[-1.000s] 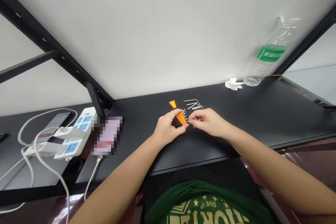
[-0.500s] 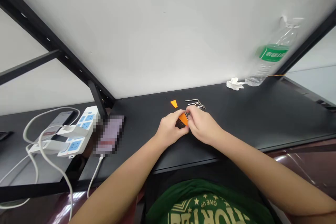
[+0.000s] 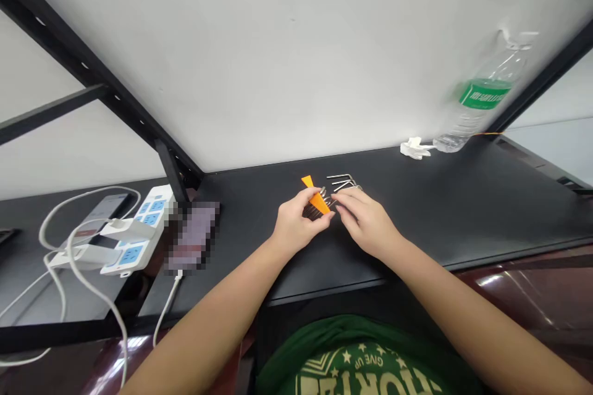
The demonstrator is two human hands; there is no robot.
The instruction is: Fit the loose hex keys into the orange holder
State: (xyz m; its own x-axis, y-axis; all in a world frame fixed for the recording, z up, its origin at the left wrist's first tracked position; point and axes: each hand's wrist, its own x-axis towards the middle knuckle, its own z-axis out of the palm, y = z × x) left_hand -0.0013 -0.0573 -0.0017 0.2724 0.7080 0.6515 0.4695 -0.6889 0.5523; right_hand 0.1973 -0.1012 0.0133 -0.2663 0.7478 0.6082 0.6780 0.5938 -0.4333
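Observation:
My left hand [image 3: 296, 219] is closed around an orange hex key holder [image 3: 319, 203], with several metal hex keys [image 3: 314, 212] sticking out of it below my fingers. Their bent ends show on the holder's right side. My right hand [image 3: 365, 222] is beside it, thumb and forefinger pinched at the bent end of one hex key. Just behind the hands, a second, smaller orange piece [image 3: 307, 181] lies on the black tabletop. Several loose L-shaped hex keys [image 3: 341, 176] lie beyond my right fingers, partly covered by them.
On the left are a phone [image 3: 194, 237] with a white cable and a white power strip [image 3: 151, 219] with chargers plugged in. Crumpled white tissue [image 3: 416, 148] and a clear bottle with a green label [image 3: 485, 94] are at the back right, by the wall. Black frame posts flank the table.
My right fingers have drawn back slightly to the right, uncovering more of the bent hex key ends. The orange holder has turned a little in my left hand and shows more of its face.

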